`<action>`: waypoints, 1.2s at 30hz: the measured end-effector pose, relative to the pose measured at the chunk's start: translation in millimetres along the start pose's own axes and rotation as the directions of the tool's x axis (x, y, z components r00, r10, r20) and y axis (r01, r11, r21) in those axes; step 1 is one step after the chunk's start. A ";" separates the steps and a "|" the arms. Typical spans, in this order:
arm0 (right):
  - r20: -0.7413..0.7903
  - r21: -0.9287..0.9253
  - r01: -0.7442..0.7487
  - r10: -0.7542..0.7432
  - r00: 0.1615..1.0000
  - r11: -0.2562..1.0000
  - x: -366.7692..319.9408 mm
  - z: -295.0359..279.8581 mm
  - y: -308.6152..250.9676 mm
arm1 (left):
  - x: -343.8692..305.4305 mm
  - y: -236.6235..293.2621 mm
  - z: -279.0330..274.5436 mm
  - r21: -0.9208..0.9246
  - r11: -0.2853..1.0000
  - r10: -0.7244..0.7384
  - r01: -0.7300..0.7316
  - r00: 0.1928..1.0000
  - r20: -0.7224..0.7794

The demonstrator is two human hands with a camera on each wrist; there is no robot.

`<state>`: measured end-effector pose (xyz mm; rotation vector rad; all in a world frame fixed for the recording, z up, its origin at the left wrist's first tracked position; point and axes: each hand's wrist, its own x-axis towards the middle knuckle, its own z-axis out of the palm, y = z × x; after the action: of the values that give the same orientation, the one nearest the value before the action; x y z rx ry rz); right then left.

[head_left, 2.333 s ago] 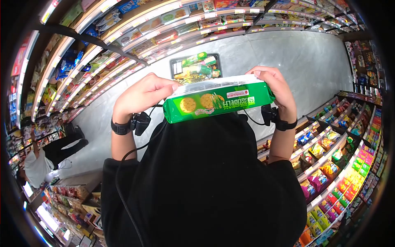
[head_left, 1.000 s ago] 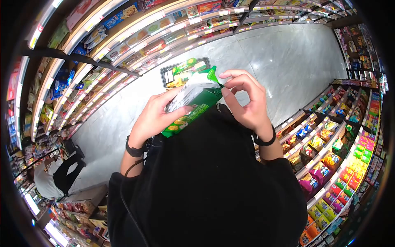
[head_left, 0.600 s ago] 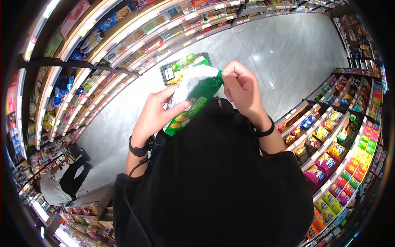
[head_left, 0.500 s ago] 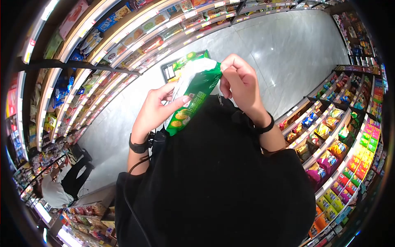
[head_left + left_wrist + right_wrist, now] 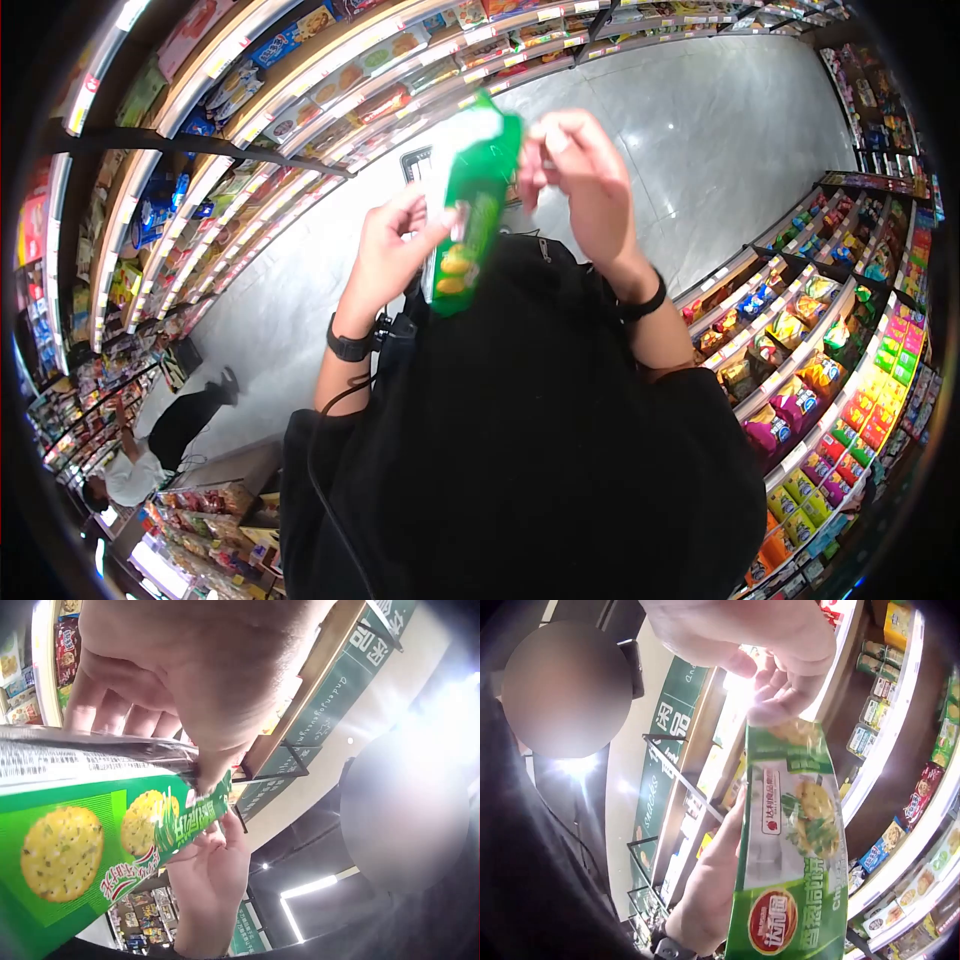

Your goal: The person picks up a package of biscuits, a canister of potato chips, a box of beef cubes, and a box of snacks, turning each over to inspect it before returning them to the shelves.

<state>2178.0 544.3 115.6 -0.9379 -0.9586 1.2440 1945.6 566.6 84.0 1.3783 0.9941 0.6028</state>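
My left hand (image 5: 390, 250) grips a long green-and-white cracker packet (image 5: 474, 205), thumb across its printed front, fingers behind. The packet is held tilted, blurred in the head view, its lower end close to the black shirt. In the left wrist view the cracker packet (image 5: 64, 859) shows round crackers and green lettering, with a silvery side bearing fine print. My right hand (image 5: 592, 185) is bent at the packet's upper end. In the right wrist view the right hand's (image 5: 757, 637) curled fingertips overlap that end; I cannot tell whether they pinch it.
A black basket (image 5: 415, 160) stands on the grey floor (image 5: 690, 130), mostly hidden behind the packet. Snack shelves (image 5: 340, 80) run along the far side, and bagged-snack racks (image 5: 790, 350) fill the right. Another person (image 5: 150, 450) in a white top is at the left.
Both hands came off the packet's two ends; the left now grips its middle. The packet turned from crosswise to steeply tilted. The right hand pinched its upper end, and both have since moved slightly farther forward.
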 end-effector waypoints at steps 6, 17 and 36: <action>0.116 -0.423 0.016 0.037 0.993 0.906 3.9 -6.3 3.8 | 20.4 1.5 -15.0 -0.544 0.839 -0.168 0.003 0.952 -0.254; 0.043 -0.664 -0.157 0.247 0.968 0.731 -32.3 15.7 6.1 | 24.5 -13.7 -20.4 -0.791 0.597 -0.200 -0.130 0.931 -0.304; 0.359 -0.631 0.348 -0.137 0.923 0.693 -35.5 -7.5 6.4 | 26.7 -18.0 -30.7 -0.887 0.461 -0.270 0.025 0.956 -0.114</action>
<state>2180.4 509.2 104.7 -1.1571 -1.8001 0.7870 1929.0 602.4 63.4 0.2590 0.7677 0.9877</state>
